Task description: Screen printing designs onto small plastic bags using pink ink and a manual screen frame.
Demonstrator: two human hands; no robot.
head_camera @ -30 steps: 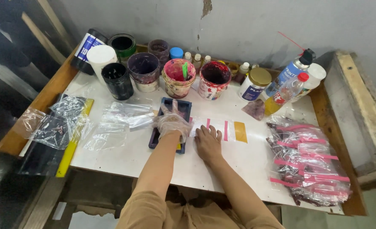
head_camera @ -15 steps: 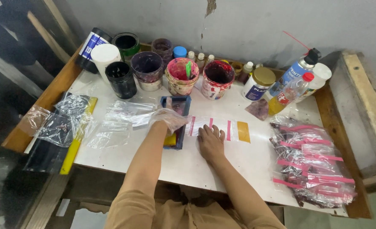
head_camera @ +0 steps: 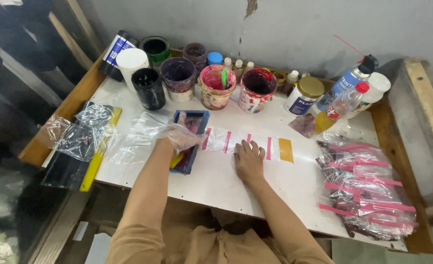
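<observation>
At the centre of the white table (head_camera: 216,181), left hand (head_camera: 179,136), in a thin clear glove, rests curled over the right edge of a small blue tray (head_camera: 191,142). Fingers bent around something there; a yellow bit shows under the palm, but whether the hand actually grips it cannot be told from this angle.

Just right of that hand, touching distance: a clear plastic bag (head_camera: 245,143) lying flat, long axis running left to right, pink stripes across it and a yellow patch at the far right end. Right hand (head_camera: 249,160), bare, pressed palm-down and open on the bag's near edge, fingers spread, pinning it. Bag's left end nearly meets the tray, so the gloved hand is the nearer one to that end; the bare hand sits mid-length.

Further out, behind both hands: row of stained paint pots (head_camera: 216,88) along the wall, a spray can (head_camera: 346,83) and bottles to the right. Far right of the bare hand, a heap of finished bags (head_camera: 363,190) with pink strips. Left of the gloved hand, loose clear bags (head_camera: 135,134) and a yellow ruler (head_camera: 99,151).
</observation>
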